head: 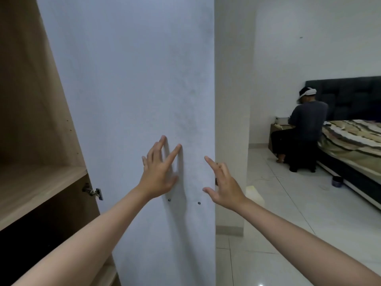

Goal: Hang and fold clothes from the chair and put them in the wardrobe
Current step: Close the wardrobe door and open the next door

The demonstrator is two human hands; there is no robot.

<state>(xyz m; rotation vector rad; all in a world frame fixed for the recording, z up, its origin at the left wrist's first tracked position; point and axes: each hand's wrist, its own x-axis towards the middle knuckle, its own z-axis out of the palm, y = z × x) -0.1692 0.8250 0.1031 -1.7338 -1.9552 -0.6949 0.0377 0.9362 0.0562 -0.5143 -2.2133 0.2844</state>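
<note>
The wardrobe fills the left of the frame, its white door swung wide across the centre so that the inner face is toward the camera. Two small screw heads low on the panel probably fix a handle on the far side. A metal hinge at lower left ties the door to the wooden carcass, where a bare shelf shows, with dark space beneath it.

The left hand lies against the door at centre frame, fingers straight and spread, tips touching the panel, holding nothing; the flat contact suits pushing or steadying the door. The right hand reaches the door's free edge just right of centre, fingers extended and parted, thumb out; whether it touches the edge cannot be told. It holds nothing either.

No clothes and no chair appear anywhere in view, so the garments lie outside the frame. The hands on the door suggest it is being opened or shut, though which cannot be told.

In the right background, a second person sits turned away beside a bed with a dark headboard, on a pale tiled floor.
</note>
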